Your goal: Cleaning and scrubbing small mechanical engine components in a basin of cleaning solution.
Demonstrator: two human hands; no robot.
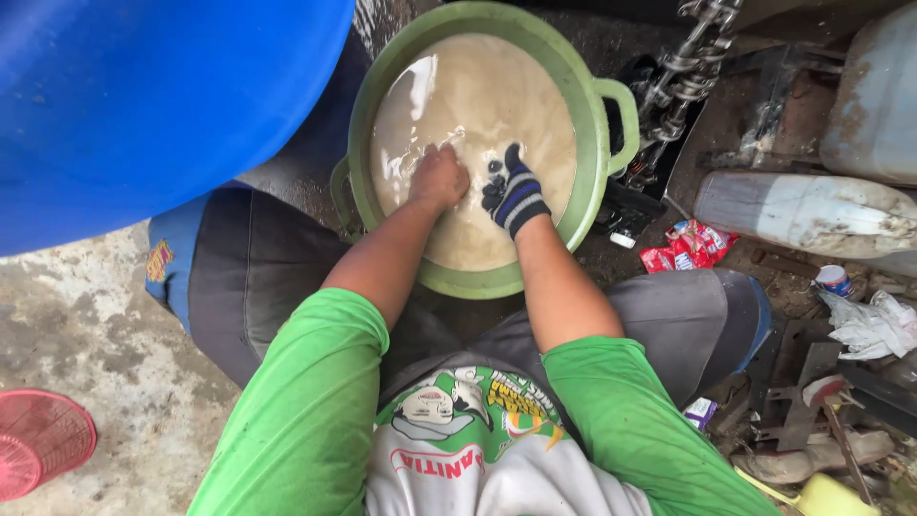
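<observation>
A green plastic basin [594, 143] with side handles sits on the ground in front of me, filled with murky beige water. My left hand [439, 175] is bare and dipped into the water near the middle, fingers under the surface. My right hand [512, 191] wears a striped blue, black and white glove and is also in the water, close beside the left. What either hand holds below the surface is hidden by the cloudy water.
A big blue barrel [143, 96] stands at upper left. A red mesh basket [38, 441] lies at lower left. Dirty plastic jugs [812, 210], a metal chain [688, 67], red wrappers [690, 244], rags and scrap clutter the right side.
</observation>
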